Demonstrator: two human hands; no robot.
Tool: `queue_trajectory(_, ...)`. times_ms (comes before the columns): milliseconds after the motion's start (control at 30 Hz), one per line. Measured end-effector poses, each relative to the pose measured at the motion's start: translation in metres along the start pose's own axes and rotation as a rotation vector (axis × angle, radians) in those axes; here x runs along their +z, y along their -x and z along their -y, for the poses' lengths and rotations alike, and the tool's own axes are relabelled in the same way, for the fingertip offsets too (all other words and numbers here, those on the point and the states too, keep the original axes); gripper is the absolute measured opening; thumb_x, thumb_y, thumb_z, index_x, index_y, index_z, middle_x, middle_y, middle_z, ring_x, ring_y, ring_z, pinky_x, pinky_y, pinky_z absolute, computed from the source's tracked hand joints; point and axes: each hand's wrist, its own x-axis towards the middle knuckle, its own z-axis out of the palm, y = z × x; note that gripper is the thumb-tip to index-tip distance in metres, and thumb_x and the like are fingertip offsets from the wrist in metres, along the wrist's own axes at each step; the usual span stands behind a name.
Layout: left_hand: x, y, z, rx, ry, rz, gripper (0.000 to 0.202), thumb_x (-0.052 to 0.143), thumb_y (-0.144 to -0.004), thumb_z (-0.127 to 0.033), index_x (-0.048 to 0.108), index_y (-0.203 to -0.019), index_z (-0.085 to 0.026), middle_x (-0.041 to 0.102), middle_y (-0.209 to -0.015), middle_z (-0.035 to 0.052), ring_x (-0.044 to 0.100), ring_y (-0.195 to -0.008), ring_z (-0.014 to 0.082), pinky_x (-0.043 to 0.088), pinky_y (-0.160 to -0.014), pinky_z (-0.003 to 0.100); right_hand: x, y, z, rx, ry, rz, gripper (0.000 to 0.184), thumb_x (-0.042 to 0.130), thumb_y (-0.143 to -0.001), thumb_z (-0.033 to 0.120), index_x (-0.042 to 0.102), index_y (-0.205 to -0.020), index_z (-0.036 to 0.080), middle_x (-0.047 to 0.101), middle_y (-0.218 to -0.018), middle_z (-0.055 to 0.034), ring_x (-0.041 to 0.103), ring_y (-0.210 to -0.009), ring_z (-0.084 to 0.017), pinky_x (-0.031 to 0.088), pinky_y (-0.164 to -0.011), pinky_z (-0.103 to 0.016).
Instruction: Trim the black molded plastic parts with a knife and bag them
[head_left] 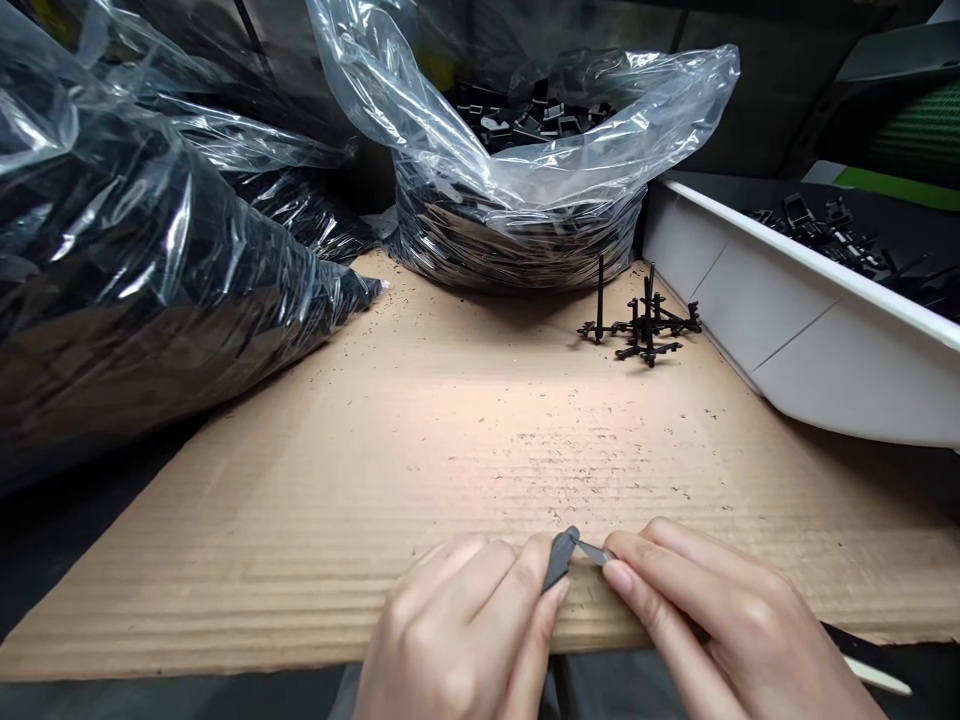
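Observation:
Near the front edge of the cardboard, my left hand (472, 620) is closed around a small dark plastic part (559, 558), whose rounded tip sticks out past the fingers. My right hand (712, 610) pinches a thin pointed blade (592, 551) between thumb and fingers. The blade's point touches or nearly touches the part close to its tip. Fingers cover the rest of the part and the back end of the blade.
Fine dark shavings litter the cardboard sheet (360, 450). Black plastic sprues (649, 320) lie toward the back right. Behind stands an open clear bag (525, 220) of black parts; a filled bag (150, 250) bulges at left. A white bin (810, 300) with black parts borders the right.

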Motion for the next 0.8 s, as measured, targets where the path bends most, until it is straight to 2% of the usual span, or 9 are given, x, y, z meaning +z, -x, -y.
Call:
queue_trajectory(300,0.0,0.0,0.002,0.02,0.009,0.0,0.016,0.046,-0.082,-0.01,0.061,-0.087,-0.011,0.062,-0.064,0.0054,0.054,-0.053,0.0175,0.047,-0.048,0.031,0.001,-0.004,0.003,0.039,-0.012,0.017,0.02,0.039,-0.085,0.02,0.051,-0.068,0.023,0.053,-0.058,0.0033,0.054,-0.05,-0.011,0.038,-0.045,-0.022)
queue_trajectory(433,0.0,0.0,0.003,0.064,-0.029,-0.001,0.016,0.046,-0.082,-0.011,0.06,-0.09,-0.009,0.061,-0.063,0.0053,0.054,-0.051,0.0171,0.047,-0.047,0.03,0.002,-0.004,0.009,0.057,0.01,-0.019,0.022,0.038,-0.085,0.02,0.048,-0.065,0.023,0.052,-0.058,0.0034,0.053,-0.051,-0.011,0.035,-0.045,-0.022)
queue_trajectory(600,-0.001,-0.001,0.002,0.119,-0.062,-0.001,0.016,0.047,-0.082,-0.011,0.06,-0.09,-0.008,0.059,-0.061,0.0058,0.053,-0.052,0.0169,0.045,-0.046,0.028,0.003,-0.01,0.011,0.183,0.145,-0.07,0.024,0.038,-0.085,0.023,0.05,-0.064,0.023,0.053,-0.058,0.0028,0.054,-0.052,-0.014,0.032,-0.048,-0.024)
queue_trajectory(800,0.0,-0.001,0.001,0.089,-0.042,-0.023,0.014,0.047,-0.081,-0.01,0.06,-0.086,-0.009,0.058,-0.059,0.0048,0.054,-0.053,0.0171,0.044,-0.046,0.026,0.001,-0.012,0.004,0.163,0.06,-0.018,0.026,0.038,-0.085,0.025,0.052,-0.064,0.022,0.054,-0.059,0.0024,0.055,-0.054,-0.012,0.037,-0.049,-0.023)
